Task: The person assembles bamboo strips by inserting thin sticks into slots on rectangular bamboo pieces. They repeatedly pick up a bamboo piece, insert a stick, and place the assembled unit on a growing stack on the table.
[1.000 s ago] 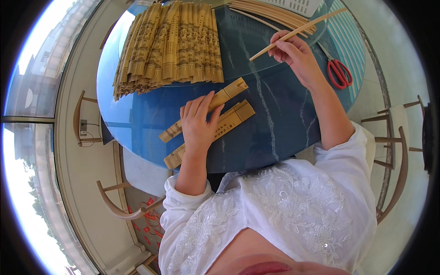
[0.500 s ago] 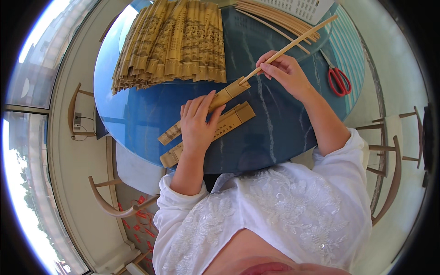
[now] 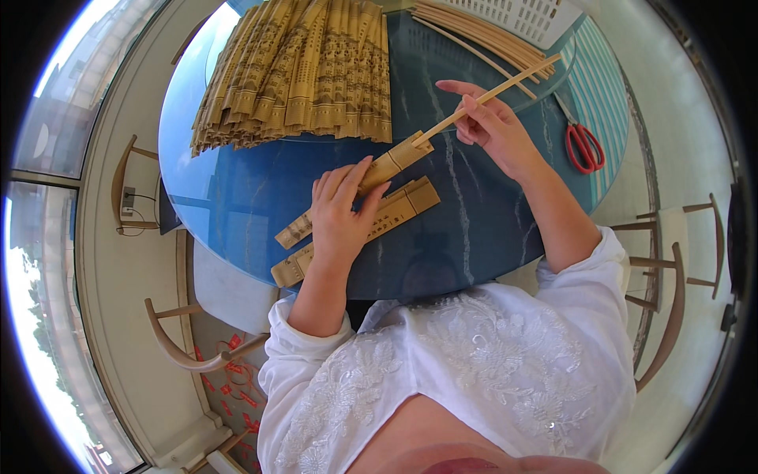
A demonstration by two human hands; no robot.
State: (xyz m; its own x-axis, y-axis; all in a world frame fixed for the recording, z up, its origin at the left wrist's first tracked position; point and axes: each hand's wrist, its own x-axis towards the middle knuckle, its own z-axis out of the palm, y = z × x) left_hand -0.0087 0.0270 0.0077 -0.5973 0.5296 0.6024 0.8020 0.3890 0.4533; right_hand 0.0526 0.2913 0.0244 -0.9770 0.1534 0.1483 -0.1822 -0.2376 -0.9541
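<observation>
My left hand presses a brown printed paper sleeve against the blue tabletop, fingers on top and thumb along the near side. From the sleeve's upper right end a light wooden chopstick sticks out, its lower end inside the opening. Whether it is one stick or a pair lying together, I cannot tell. My right hand pinches it about midway, the index finger stretched out. Other brown paper sleeves lie just below, partly hidden under my left hand and wrist.
Beyond my left hand lies a large fanned pile of paper sleeves. Loose chopsticks rest at the far edge beside a white plastic basket. Red-handled scissors lie on the right of the round blue marbled table.
The chopstick has slid down and left, a bit deeper into the sleeve. My right index finger has straightened away from it. My left hand stays on the sleeve.
</observation>
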